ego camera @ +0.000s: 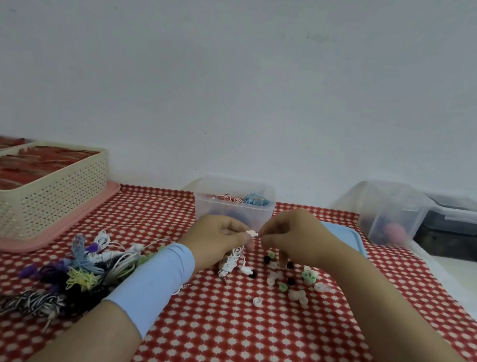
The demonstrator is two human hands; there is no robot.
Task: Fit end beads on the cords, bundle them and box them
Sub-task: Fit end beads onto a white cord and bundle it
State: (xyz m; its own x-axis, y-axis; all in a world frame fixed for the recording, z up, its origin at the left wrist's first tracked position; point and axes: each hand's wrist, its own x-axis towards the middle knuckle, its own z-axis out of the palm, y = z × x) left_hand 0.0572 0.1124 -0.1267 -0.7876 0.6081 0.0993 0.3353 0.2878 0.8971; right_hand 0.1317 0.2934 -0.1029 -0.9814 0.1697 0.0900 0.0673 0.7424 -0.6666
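My left hand (217, 235) grips a white coiled cord (229, 263) that hangs down to the red checked cloth, its white end (251, 233) sticking out toward my right hand (294, 237). The right hand's fingertips pinch at that end; whether a bead sits between them I cannot tell. Loose beads (293, 280), white, green and black, lie scattered under and right of my hands. A pile of bundled cords (83, 268) in white, blue, yellow, purple and black lies to the left. A clear plastic box (233, 203) holding coloured cords stands just behind my hands.
A cream perforated basket (27, 192) on a pink tray stands at the left. A blue lid (345, 235) lies behind my right hand. At the right stand a clear container (392, 213) and stacked dark boxes (456, 227). A white wall is behind.
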